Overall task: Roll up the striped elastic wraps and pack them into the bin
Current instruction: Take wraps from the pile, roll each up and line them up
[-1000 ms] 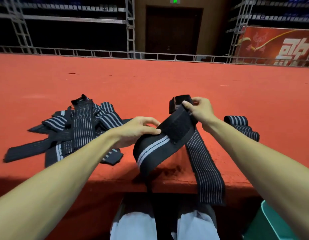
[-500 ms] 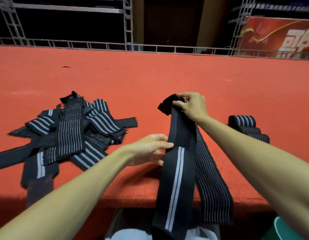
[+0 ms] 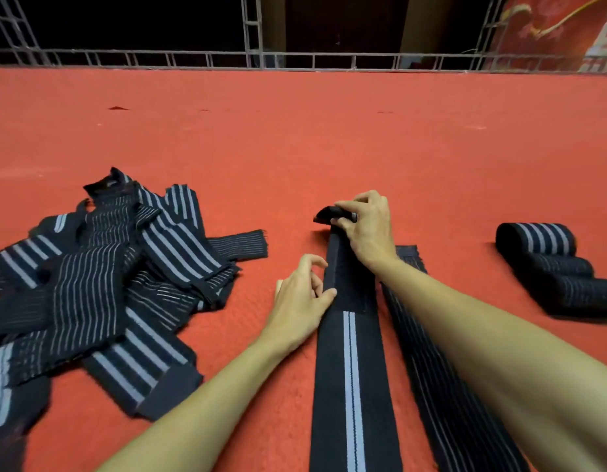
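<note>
Right hand (image 3: 366, 229) grips wrap (image 3: 353, 369) end; left hand (image 3: 302, 301) pinches its edge.

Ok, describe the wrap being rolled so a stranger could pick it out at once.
On the red carpet, between the loose pile on the left and the rolled wraps on the right, two wraps lie flat side by side. It is the left one, its far end gripped by the right hand. Unlike its thin-striped neighbour, it carries one broad pale stripe down its middle.

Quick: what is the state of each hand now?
Left hand: thumb touches the wrap at its edge; grip cannot be told.
Right hand: grips the wrap's far end.
</note>
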Motion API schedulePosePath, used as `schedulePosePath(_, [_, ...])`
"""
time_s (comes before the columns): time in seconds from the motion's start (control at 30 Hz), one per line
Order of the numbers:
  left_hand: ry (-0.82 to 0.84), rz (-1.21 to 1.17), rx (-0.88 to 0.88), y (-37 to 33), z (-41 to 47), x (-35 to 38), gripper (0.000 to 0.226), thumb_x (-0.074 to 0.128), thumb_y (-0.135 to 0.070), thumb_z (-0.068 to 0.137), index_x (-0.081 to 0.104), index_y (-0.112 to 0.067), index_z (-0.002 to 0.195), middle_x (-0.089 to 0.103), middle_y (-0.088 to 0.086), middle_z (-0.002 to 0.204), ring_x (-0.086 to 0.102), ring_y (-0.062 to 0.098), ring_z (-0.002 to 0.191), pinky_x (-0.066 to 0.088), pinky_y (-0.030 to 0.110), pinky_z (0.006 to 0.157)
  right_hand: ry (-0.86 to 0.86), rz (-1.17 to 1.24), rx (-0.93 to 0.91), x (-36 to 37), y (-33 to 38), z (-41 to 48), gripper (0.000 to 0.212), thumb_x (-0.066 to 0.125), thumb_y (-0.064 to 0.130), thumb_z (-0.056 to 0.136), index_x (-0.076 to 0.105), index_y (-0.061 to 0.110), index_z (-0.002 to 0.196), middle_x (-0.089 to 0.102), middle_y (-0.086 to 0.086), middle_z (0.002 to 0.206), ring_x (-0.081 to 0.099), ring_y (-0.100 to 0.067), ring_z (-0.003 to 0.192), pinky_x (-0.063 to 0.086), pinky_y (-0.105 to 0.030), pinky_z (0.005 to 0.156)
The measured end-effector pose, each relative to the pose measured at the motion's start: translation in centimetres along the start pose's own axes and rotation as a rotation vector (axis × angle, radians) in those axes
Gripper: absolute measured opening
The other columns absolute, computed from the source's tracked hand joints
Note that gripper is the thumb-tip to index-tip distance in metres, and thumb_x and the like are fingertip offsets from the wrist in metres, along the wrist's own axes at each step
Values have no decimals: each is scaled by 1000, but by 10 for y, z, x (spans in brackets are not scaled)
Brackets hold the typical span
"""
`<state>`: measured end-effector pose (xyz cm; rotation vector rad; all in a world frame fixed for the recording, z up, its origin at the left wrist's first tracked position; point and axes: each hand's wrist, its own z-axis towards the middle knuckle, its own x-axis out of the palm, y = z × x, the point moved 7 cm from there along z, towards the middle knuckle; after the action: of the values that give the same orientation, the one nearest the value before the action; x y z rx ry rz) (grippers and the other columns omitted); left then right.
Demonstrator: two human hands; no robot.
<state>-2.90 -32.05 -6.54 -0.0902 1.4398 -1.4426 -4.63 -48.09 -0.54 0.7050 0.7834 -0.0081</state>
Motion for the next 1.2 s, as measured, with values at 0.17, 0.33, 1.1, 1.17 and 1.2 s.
schedulePosePath(0.17, [-19, 118, -9, 0, 1, 4, 32, 56, -20, 83, 56, -34, 112, 50, -11, 71, 47, 7, 83, 24, 24, 82, 329, -262, -58, 42, -16, -27, 51, 58, 40, 92, 49, 20, 138, 38, -15, 135, 29, -31, 126, 27, -36, 109])
schedulePosePath(0.33, [-8, 159, -48, -2, -2, 1, 33, 55, -23, 86, 63, -30, 117, 56, -12, 74, 53, 8, 90, 21, 23, 81, 384, -166, 68, 26, -14, -36, 59, 48, 29, 98, 23, 20, 151, 15, -18, 154, 13, -34, 141, 15, -38, 115])
schedulePosePath(1.1, [384, 482, 88, -9, -83, -82, 29, 55, -25, 93, 61, -31, 120, 50, -1, 117, 43, 15, 115, 30, 37, 103, 677, -540, -23, -7, 34, -118, 34, 42, 17, 92, 59, 8, 121, 49, -13, 126, 51, -34, 115, 44, -42, 97])
schedulePosePath(1.17, [265, 419, 109, -5, -90, -116, 27, 56, -13, 90, 67, -26, 110, 54, -2, 107, 51, 12, 105, 37, 32, 98, 633, -487, -76, -5, 51, -120, 31, 46, 17, 88, 65, 9, 111, 52, -13, 120, 53, -34, 112, 45, -42, 96])
schedulePosePath(1.2, [192, 378, 107, -2, -95, -133, 28, 56, -7, 88, 69, -24, 105, 56, -2, 101, 53, 11, 98, 39, 29, 93, 619, -441, -107, -3, 62, -123, 30, 48, 18, 87, 67, 12, 109, 54, -13, 119, 53, -34, 113, 45, -42, 96])
